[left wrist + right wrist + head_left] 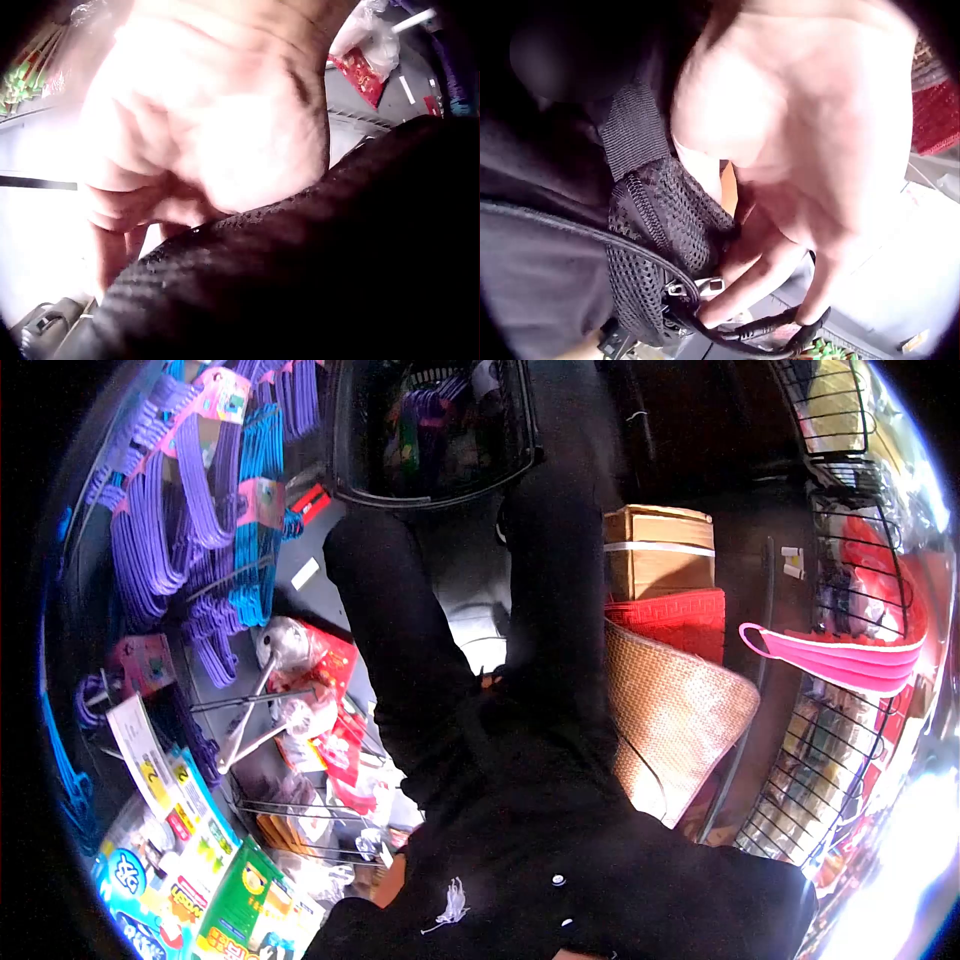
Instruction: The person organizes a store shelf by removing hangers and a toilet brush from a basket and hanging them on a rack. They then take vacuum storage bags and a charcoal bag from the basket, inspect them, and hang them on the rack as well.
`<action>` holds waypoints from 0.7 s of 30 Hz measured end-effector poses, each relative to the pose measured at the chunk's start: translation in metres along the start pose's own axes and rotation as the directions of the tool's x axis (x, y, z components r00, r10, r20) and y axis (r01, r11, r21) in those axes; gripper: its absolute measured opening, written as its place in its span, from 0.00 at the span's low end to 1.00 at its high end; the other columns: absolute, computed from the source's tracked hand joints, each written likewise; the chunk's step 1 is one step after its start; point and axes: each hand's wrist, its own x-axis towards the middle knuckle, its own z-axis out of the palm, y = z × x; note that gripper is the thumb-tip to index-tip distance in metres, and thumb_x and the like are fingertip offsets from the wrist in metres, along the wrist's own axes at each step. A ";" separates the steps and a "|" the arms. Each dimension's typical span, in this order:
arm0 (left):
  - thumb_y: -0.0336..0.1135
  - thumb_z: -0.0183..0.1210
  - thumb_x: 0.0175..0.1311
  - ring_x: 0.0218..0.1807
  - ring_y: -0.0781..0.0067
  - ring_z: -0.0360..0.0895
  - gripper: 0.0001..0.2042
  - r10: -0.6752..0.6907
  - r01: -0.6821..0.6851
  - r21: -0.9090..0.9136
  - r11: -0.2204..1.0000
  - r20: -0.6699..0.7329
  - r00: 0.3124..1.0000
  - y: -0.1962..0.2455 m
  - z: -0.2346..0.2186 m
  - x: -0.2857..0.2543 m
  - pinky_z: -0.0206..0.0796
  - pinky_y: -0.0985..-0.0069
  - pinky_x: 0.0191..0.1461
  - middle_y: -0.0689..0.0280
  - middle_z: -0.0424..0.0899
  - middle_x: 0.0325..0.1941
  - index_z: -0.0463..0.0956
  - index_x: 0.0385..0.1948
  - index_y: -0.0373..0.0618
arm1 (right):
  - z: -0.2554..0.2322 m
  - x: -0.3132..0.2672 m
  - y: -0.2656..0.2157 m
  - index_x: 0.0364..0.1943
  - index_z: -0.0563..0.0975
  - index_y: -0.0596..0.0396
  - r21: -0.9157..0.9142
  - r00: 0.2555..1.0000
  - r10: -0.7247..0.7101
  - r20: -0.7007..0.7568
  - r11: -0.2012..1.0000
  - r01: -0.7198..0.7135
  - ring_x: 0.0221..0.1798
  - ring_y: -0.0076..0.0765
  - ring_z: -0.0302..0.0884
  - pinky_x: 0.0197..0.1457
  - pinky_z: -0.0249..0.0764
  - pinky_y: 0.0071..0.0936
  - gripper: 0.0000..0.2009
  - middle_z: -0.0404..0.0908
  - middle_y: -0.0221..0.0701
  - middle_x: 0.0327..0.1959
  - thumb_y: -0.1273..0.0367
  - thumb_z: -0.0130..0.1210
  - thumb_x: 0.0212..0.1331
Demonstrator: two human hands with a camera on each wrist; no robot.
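In the right wrist view my right hand [802, 142] is at a black mesh pouch [641, 262] with a zip and a webbing strap. Its fingers curl at the pouch's edge, by a metal zip pull [705, 287] and a black cable [769, 328]. My left hand [202, 127], washed out by light, bends downward in the left wrist view. Black mesh fabric [300, 262] covers part of its fingers, so what they hold cannot be told. The head view shows the black-clothed body [500, 750], with the hands mostly hidden.
A black basket [435, 500] stands ahead of the legs. Purple hangers [150, 550] and blue hangers [260, 510] hang on the left. To the right are a cardboard box [665, 560], a woven mat [670, 710], wire racks [815, 780] and a pink strap [850, 662].
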 end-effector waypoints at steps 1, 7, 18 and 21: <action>0.37 0.61 0.62 0.57 0.55 0.82 0.19 -0.004 0.004 -0.008 1.000 -0.006 1.000 0.000 0.001 -0.002 0.71 0.61 0.61 0.48 0.86 0.53 0.80 0.52 0.37 | 0.001 0.000 0.001 0.48 0.81 0.61 -0.009 1.000 0.001 0.006 1.000 -0.001 0.40 0.43 0.86 0.42 0.79 0.41 0.13 0.87 0.46 0.38 0.70 0.55 0.62; 0.38 0.62 0.62 0.56 0.55 0.83 0.19 -0.021 0.019 -0.058 0.998 -0.026 0.999 -0.004 0.021 -0.008 0.72 0.61 0.60 0.48 0.86 0.52 0.81 0.51 0.37 | 0.003 0.022 0.005 0.49 0.81 0.60 -0.042 1.000 0.003 0.004 0.999 -0.003 0.41 0.42 0.86 0.43 0.79 0.41 0.14 0.87 0.46 0.39 0.69 0.55 0.63; 0.40 0.63 0.61 0.53 0.55 0.84 0.19 -0.023 0.018 -0.144 0.989 -0.031 0.999 -0.018 0.050 -0.010 0.74 0.61 0.57 0.48 0.87 0.50 0.82 0.49 0.38 | 0.002 0.048 0.012 0.50 0.81 0.60 -0.086 0.999 -0.027 -0.028 0.996 0.025 0.41 0.41 0.86 0.44 0.79 0.40 0.14 0.87 0.46 0.41 0.69 0.55 0.64; 0.41 0.63 0.61 0.52 0.55 0.85 0.19 0.018 -0.023 -0.167 0.986 -0.030 0.999 -0.011 0.037 -0.005 0.75 0.61 0.57 0.48 0.87 0.50 0.83 0.49 0.38 | -0.001 0.040 0.018 0.50 0.81 0.60 -0.102 0.999 -0.047 -0.018 0.994 0.045 0.41 0.41 0.86 0.45 0.79 0.40 0.14 0.87 0.46 0.41 0.68 0.55 0.64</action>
